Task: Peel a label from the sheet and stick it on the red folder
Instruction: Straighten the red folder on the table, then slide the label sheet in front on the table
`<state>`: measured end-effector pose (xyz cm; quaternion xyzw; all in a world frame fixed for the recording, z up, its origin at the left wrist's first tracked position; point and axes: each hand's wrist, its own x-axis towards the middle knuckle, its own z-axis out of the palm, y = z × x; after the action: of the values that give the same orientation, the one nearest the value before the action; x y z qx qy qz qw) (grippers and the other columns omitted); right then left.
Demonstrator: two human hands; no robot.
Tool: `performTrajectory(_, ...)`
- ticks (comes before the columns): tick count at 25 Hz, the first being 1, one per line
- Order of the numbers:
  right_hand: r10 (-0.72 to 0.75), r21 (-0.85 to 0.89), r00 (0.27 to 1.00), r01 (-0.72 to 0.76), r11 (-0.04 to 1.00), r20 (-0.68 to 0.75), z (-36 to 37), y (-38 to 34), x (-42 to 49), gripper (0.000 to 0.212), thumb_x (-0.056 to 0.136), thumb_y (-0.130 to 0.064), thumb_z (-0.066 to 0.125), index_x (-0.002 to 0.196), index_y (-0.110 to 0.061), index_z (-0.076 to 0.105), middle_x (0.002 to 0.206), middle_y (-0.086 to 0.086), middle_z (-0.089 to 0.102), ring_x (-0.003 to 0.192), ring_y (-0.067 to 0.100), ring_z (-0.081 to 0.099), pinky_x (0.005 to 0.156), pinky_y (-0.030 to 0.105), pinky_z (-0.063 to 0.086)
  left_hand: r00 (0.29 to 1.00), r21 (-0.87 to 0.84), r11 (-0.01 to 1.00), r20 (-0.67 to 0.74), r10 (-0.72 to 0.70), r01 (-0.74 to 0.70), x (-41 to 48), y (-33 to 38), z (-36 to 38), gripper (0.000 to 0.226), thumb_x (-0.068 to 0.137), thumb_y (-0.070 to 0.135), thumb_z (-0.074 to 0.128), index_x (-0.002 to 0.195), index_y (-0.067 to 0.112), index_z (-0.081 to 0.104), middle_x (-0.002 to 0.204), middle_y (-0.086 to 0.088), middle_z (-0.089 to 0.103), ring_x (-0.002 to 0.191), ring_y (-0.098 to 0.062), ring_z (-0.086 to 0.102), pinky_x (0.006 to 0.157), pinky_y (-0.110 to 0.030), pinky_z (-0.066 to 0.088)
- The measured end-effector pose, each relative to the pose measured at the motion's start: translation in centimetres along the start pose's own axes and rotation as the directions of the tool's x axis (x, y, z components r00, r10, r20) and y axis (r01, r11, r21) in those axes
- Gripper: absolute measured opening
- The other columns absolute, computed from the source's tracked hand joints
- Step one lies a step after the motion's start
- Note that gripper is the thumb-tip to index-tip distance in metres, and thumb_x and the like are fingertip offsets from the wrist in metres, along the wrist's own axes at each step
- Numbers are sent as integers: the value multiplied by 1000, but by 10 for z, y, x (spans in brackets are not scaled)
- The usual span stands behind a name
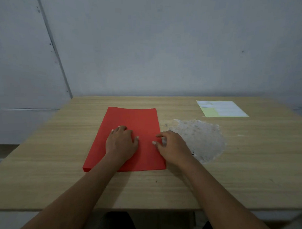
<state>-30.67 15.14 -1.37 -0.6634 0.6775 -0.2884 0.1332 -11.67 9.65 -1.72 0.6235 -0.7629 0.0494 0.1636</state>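
The red folder (132, 130) is laid flat on the wooden table (247, 169). The left hand (121, 144) is pressed palm-down on it, fingers loosely spread; the right hand (171, 147) is held curled at its right edge, nothing pinched. The label sheet (222, 108) is kept well apart, far right.

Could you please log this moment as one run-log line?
left hand: flat on red folder | right hand: fingers at folder's right edge, empty | label sheet: far right, untouched | no label visible on folder

plain room: worn wooden desk (59, 162) against bare grey wall (166, 46).
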Motion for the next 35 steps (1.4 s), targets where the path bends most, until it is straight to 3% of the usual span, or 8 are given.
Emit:
performTrajectory(7, 119, -96, 988, -129, 987, -103, -53, 71, 19, 46, 89, -50, 64, 131, -29, 63, 134, -2, 63, 125, 23, 56, 103, 42, 49, 975, -245, 948, 41, 218, -202, 43, 83, 13, 45, 92, 42, 52, 126, 16, 66, 132, -3, 60, 116, -26, 60, 95, -38, 50)
performTrajectory(18, 332, -159, 904, -382, 911, -271, -134, 211, 62, 57, 91, -46, 64, 140, -20, 54, 144, 5, 56, 131, 29, 51, 106, 41, 44, 906, -350, 874, 132, 402, -337, 129, 222, 67, 52, 95, 40, 49, 138, 13, 56, 146, -5, 49, 131, -25, 49, 106, -38, 42)
performTrajectory(22, 354, -170, 893, -408, 897, -278, -150, 246, 83, 59, 92, -44, 63, 144, -19, 51, 151, 5, 49, 139, 28, 45, 112, 41, 39, 896, -347, 868, 140, 422, -355, 152, 250, 86, 53, 95, 38, 47, 142, 12, 49, 152, -6, 42, 137, -24, 41, 109, -37, 38)
performTrajectory(27, 345, -196, 910, -390, 900, -230, -152, 269, 104, 63, 95, -45, 59, 149, -17, 45, 159, 4, 40, 147, 23, 35, 119, 40, 32, 871, -329, 858, 163, 463, -395, 168, 274, 101, 62, 99, 43, 43, 152, 12, 33, 162, -5, 26, 150, -24, 19, 119, -40, 24)
performTrajectory(35, 353, -286, 925, -379, 880, -139, -139, 270, 107, 62, 101, -49, 42, 155, -19, 37, 165, 3, 27, 154, 23, 20, 123, 41, 22, 827, -269, 853, 238, 509, -447, 168, 281, 111, 62, 102, 45, 31, 152, 9, 32, 161, -8, 29, 150, -26, 20, 120, -44, 15)
